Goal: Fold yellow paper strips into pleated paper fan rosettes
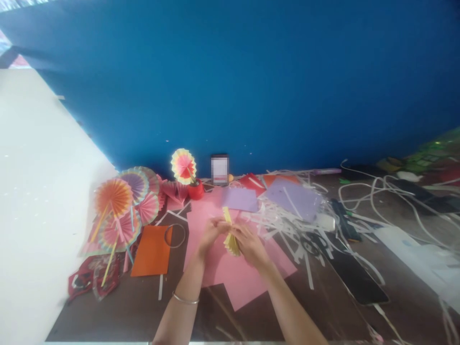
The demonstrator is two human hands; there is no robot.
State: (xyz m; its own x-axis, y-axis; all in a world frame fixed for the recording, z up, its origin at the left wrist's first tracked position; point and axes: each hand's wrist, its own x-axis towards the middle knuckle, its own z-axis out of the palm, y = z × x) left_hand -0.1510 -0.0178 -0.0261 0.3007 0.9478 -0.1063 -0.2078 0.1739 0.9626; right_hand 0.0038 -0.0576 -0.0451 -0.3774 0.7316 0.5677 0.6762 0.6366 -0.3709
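- Gripped pleated yellow paper (233,246) with fingertips of left hand (211,232) and right hand (248,240).
- Found pink sheets (241,282) directly beneath both hands.
- Noted orange sheet (150,254) left of left hand.
- Saw lilac sheet (240,199) just beyond hands.

Your dark counter (118,316) bears pink sheets (247,275) before you; orange sheet (151,254), paper fans (113,199) at your left; white strips (273,221), black phone (359,275) at your right.

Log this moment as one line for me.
left hand: holds pleated yellow paper; right hand: holds same paper; beneath: pink paper; left side: orange sheet
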